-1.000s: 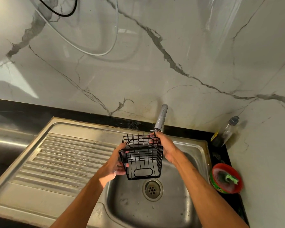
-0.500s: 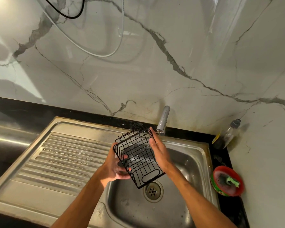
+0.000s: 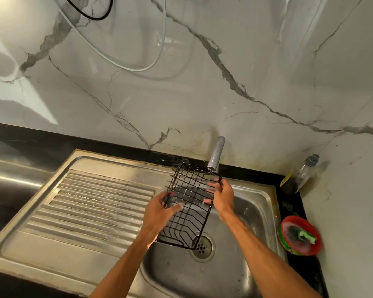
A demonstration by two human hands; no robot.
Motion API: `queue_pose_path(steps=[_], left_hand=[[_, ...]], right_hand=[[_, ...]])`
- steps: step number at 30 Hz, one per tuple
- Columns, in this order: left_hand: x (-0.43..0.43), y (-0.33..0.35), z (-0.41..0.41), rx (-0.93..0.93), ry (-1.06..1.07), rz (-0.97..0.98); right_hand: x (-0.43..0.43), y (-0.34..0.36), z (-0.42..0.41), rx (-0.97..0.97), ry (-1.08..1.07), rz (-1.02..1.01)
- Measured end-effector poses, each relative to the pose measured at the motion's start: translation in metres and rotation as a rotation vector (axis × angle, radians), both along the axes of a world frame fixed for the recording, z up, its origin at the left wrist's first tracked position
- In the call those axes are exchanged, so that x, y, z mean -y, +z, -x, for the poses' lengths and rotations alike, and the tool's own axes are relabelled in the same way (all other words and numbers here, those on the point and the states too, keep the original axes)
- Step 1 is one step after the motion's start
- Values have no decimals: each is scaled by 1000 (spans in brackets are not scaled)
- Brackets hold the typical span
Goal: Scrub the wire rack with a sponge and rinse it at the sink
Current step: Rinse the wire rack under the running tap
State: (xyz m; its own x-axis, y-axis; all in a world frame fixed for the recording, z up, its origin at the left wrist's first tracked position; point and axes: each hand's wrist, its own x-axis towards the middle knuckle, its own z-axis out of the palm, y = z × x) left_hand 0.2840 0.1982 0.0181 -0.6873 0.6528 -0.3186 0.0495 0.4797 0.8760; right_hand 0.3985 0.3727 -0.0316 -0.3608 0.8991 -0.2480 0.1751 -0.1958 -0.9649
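I note the wire rack [image 3: 190, 203], held tilted between the left hand [image 3: 159, 209] and the right hand [image 3: 222, 196], blocks most of the sink basin [image 3: 252, 214]. The faucet [image 3: 216, 153] stands just above the rack's 12 o'clock end. At 9 o'clock the ribbed drainboard [image 3: 91, 203] lies open. At 3 o'clock a red bowl [image 3: 299, 237] and a bottle [image 3: 304, 173] crowd the narrow counter [image 3: 289, 203] against the wall. The drain [image 3: 202, 246] is partly covered at 6 o'clock.

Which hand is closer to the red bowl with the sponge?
The right hand. It holds the wire rack's right edge, on the side toward the red bowl. The left hand grips the rack's far side.
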Motion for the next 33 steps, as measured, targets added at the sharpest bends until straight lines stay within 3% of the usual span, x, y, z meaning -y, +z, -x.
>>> queue_pose_path(steps=[6,12,17,22,26,30,33], left_hand=[[-9,30,17,-465,27,9],[-22,60,36,-660,-112,90],[-23,70,32,-743,-117,60],[-23,79,26,-787,-78,32],[-21,79,26,-809,-52,-16],[-26,86,27,-856,-53,-37],[-28,89,28,-840,-45,-44]], right_hand=[[-5,0,0,-100,37,241],[-2,0,7,-171,20,419],[-6,7,22,-155,-55,417],[-2,14,23,-132,79,468],[-19,21,24,-178,-56,435],[-12,23,24,-144,59,424],[-15,23,22,-189,4,454]])
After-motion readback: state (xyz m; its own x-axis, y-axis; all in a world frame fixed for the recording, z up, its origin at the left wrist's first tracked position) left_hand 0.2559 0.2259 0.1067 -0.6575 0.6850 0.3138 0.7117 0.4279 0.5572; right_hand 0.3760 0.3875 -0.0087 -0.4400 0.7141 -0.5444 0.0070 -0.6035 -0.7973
